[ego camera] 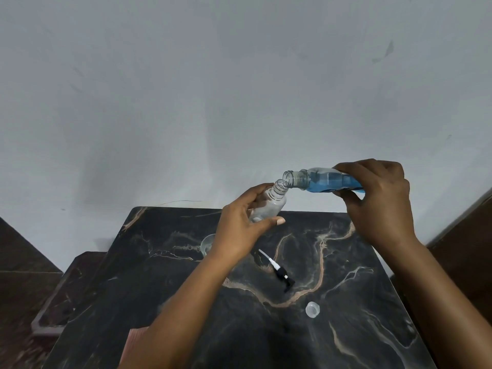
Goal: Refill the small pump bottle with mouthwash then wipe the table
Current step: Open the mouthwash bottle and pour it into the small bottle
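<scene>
Both forearms reach forward, raised — the left hand (pixel 241 225) curled in a grip, thumb stretched out to the right; the right hand (pixel 378 198) higher, palm down, fingers clamped closed.

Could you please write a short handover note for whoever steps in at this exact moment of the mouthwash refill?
Left hand: grips the small clear bottle, tilted, open neck up toward the right.
Right hand: holds the mouthwash bottle nearly level, its open mouth right at the small bottle's neck; blue liquid sits in its body.
On the table: the pump head lies between the arms, a small clear cap nearer the right forearm.
Done: both bottles opened and lined up.
Left: pour (the small bottle looks empty), refit pump and cap, wipe the table. No cloth in view.
</scene>
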Demonstrator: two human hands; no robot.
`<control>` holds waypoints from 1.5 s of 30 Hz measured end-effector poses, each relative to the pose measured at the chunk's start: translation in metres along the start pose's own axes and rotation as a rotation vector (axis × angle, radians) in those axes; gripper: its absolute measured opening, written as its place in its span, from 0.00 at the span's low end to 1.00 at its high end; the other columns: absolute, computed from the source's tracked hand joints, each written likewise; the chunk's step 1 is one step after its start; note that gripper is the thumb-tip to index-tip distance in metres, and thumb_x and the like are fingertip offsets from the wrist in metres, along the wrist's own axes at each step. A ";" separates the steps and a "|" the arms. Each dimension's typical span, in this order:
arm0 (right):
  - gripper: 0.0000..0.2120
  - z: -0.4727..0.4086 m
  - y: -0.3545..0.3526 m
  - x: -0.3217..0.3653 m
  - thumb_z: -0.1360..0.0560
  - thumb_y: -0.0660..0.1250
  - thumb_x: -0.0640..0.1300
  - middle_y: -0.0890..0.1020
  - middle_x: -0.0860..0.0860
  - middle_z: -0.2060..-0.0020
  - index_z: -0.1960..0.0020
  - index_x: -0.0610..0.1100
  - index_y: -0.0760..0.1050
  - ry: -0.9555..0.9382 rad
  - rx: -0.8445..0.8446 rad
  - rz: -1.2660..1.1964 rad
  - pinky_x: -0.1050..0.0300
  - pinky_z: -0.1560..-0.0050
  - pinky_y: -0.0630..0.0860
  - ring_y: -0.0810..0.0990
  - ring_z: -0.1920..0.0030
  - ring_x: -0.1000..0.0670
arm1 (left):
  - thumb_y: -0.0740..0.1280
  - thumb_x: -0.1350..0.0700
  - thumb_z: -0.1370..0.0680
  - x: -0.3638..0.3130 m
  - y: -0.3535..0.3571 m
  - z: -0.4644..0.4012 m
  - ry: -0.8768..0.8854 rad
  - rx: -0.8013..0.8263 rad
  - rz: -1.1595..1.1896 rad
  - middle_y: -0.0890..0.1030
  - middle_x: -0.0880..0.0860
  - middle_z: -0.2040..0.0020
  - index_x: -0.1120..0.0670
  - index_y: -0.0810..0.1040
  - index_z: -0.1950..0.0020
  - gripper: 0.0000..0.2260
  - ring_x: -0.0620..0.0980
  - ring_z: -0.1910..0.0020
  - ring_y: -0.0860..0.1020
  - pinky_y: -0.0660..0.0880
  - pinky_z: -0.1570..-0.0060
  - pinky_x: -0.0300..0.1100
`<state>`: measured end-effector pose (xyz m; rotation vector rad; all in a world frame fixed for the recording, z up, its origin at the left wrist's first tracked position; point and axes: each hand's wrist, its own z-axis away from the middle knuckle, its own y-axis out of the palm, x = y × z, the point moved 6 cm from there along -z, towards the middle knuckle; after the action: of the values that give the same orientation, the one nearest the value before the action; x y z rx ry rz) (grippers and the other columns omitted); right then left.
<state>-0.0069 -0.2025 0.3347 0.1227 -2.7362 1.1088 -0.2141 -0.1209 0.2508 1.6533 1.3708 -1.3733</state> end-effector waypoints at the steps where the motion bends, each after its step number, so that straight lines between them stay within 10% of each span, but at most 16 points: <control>1: 0.18 0.000 0.000 0.000 0.32 0.76 0.34 0.83 0.46 0.50 0.44 0.44 0.81 -0.002 -0.002 -0.002 0.42 0.53 0.72 0.74 0.46 0.35 | 0.80 0.56 0.33 0.000 0.000 0.000 0.003 0.000 -0.002 0.83 0.40 0.46 0.33 0.77 0.41 0.27 0.38 0.46 0.81 0.78 0.46 0.34; 33: 0.19 -0.002 -0.003 -0.004 0.33 0.76 0.34 0.83 0.46 0.50 0.44 0.45 0.81 -0.026 -0.023 -0.004 0.42 0.51 0.70 0.74 0.46 0.36 | 0.80 0.56 0.32 -0.008 0.004 0.005 0.025 0.008 -0.022 0.81 0.30 0.49 0.25 0.74 0.46 0.29 0.34 0.46 0.80 0.75 0.51 0.27; 45: 0.18 -0.004 -0.002 -0.005 0.33 0.76 0.34 0.83 0.46 0.50 0.44 0.45 0.81 -0.036 -0.028 0.009 0.43 0.52 0.69 0.74 0.46 0.36 | 0.80 0.57 0.33 0.001 0.010 0.002 -0.013 0.012 0.024 0.83 0.44 0.43 0.41 0.77 0.37 0.27 0.44 0.43 0.81 0.79 0.42 0.42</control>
<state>-0.0006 -0.2014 0.3382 0.1284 -2.7854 1.0800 -0.2056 -0.1256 0.2475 1.6605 1.3331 -1.3787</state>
